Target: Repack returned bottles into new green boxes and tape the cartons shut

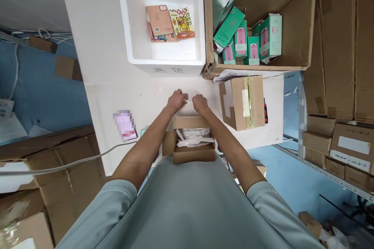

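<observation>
My left hand and my right hand are close together above the white table, both with curled fingers. A thin white strip spans the small gap between them, pinched at each end; whether it is paper or plastic I cannot tell. Just below my hands, against my body, stands a small cardboard box with its flaps raised. Crumpled white wrapping fills it and hides whatever lies underneath.
Behind my hands stand a white foam box holding booklets and a large carton with green product boxes. A taped carton sits at right, near a red-black tool. A phone lies left, near a cable.
</observation>
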The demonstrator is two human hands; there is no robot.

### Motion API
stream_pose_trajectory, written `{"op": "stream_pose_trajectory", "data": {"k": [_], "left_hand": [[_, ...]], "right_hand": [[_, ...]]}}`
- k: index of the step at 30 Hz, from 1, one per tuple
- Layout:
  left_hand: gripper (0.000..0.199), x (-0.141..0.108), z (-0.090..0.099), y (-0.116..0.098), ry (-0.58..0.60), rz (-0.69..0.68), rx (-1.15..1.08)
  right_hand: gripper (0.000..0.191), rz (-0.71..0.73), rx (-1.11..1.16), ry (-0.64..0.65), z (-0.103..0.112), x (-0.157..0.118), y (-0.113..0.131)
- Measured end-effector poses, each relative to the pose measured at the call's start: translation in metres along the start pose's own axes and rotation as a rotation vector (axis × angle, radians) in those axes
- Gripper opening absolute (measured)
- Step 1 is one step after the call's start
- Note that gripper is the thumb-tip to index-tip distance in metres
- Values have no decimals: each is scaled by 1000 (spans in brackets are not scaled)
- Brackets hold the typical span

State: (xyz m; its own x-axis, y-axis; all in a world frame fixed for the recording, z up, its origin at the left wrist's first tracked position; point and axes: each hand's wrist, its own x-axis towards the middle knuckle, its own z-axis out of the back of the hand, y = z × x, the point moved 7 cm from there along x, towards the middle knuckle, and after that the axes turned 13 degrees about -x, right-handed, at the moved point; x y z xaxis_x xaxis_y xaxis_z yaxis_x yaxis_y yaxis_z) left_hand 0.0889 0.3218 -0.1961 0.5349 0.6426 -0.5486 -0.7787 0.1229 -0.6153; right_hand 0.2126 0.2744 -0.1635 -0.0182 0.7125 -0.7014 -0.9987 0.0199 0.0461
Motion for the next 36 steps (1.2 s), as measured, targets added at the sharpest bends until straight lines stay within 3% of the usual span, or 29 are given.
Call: {"op": "stream_pose_trajectory", "data": {"k": [3, 5, 8, 10, 12, 14, 18, 20, 23, 26, 28, 30, 33, 36], "left_hand": [[9, -9, 16, -14, 3, -30, -11], [9, -29, 37, -30, -51, -74, -36], [18, -87, 65, -61, -165, -175, -69], [21, -136, 70, -79, -230, -224, -98], [24, -181, 58, -89, -255, -240, -128], [25, -216, 35, -91, -266, -219, -151], [25, -253, -16, -76, -270, -153, -152], [38, -267, -29, -64, -357, -124, -149], [67, -290, -34, -36, -565, 1, -199], [87, -305, -47, 2, -649, 215, -393], [85, -302, -64, 21, -581, 281, -604], [73, -293, -81, 27, -469, 248, -788], [65, -276, -87, 28, -426, 199, -889], [66, -254, -66, 30, -520, 179, -899]], "right_hand": [[41, 5, -6, -22, 15, -14, -1], [41, 7, -4, -82, 30, -35, -4], [33, 31, 40, -267, 53, -91, -8], [27, 81, 94, -390, 58, -137, -7], [26, 119, 139, -455, 49, -180, -1], [25, 131, 170, -459, 27, -211, 8], [22, 118, 228, -400, -30, -240, 19], [25, 51, 272, -459, -50, -250, 11], [35, -164, 354, -595, -77, -269, -18], [46, -321, 457, -564, -110, -279, -42], [48, -325, 524, -459, -132, -274, -46], [47, -279, 585, -372, -148, -264, -42], [48, -228, 658, -373, -149, -245, -38], [48, -220, 688, -439, -127, -220, -41]]}}
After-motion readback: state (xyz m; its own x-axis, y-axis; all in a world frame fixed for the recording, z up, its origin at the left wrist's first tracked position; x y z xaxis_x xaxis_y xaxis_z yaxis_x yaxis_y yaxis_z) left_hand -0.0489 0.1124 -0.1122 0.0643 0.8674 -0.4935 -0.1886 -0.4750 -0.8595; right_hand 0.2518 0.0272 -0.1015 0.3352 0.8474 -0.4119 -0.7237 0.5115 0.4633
